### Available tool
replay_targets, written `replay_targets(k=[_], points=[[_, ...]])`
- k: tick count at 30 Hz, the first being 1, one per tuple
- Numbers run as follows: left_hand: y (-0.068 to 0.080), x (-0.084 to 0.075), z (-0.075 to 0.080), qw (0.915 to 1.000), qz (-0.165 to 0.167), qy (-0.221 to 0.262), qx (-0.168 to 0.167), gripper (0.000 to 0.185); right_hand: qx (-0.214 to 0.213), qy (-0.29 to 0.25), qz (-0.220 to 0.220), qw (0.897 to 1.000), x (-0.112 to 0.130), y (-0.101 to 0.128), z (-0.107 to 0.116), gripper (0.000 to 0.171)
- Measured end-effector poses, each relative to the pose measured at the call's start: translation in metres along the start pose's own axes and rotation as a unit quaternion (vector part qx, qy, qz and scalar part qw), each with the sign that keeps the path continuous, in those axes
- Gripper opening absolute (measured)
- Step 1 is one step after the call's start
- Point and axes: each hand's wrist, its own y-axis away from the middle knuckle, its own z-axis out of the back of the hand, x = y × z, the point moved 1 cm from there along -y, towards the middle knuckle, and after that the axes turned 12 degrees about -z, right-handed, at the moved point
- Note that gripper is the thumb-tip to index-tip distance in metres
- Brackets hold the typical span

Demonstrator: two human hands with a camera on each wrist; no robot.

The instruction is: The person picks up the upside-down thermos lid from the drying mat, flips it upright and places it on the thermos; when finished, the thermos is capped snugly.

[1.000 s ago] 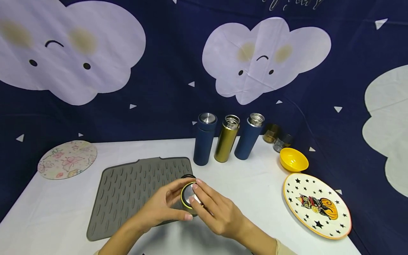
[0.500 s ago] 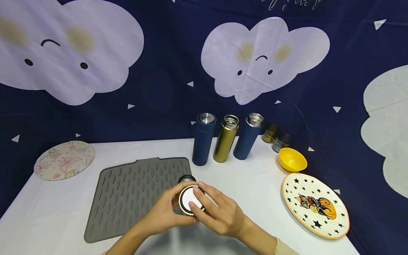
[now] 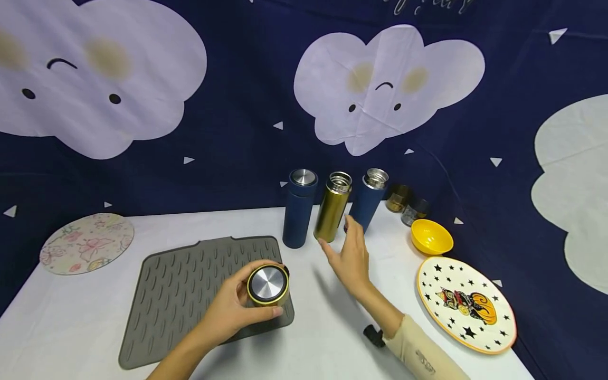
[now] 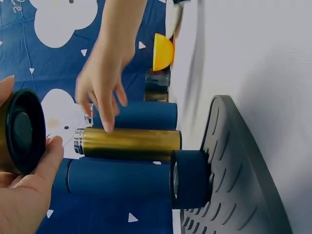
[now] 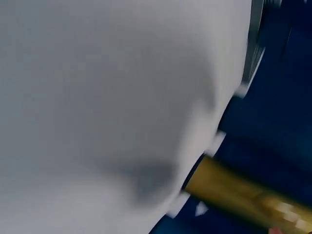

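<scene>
The left hand (image 3: pixel 233 311) grips a gold lid (image 3: pixel 268 285) above the grey mat (image 3: pixel 185 290) on the counter (image 3: pixel 332 316). The right hand (image 3: pixel 349 256), fingers spread and holding nothing, reaches close to the gold flask (image 3: pixel 332 208), standing between two blue flasks.

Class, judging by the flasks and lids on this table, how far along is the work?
Done: one blue flask is capped. In hand: the left hand grips the gold lid; the open right hand reaches toward the gold flask. Left: gold flask and second blue flask stand uncapped.
</scene>
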Motion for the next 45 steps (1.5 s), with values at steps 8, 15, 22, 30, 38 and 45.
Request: replay_targets(k=[8,15,22,30,38,45], points=[[0.0,-0.003,0.004,0.9995,0.025,-0.013,-0.013,0.07,0.074,-0.108,-0.23,0.964,-0.018,-0.059,-0.035,0.093],[-0.02,-0.008,0.001,0.9988,0.033,-0.035,-0.01,0.075,0.038,-0.139,-0.274,0.951,-0.021,-0.072,-0.049,0.076],[-0.05,-0.013,-0.007,0.9995,0.029,-0.008,-0.009,0.075,0.041,-0.163,-0.264,0.95,-0.008,-0.034,-0.03,0.071],[-0.081,-0.018,-0.016,0.9995,0.028,-0.007,-0.014,0.074,0.096,-0.204,-0.245,0.943,0.021,0.021,0.009,0.064],[-0.106,-0.01,-0.039,0.9999,-0.004,0.003,0.011,0.073,0.132,-0.232,-0.199,0.943,0.023,0.053,0.018,0.063],[-0.117,0.008,-0.062,0.9983,-0.049,-0.016,0.027,0.07,0.139,-0.215,-0.188,0.948,0.02,0.058,0.021,0.059]])
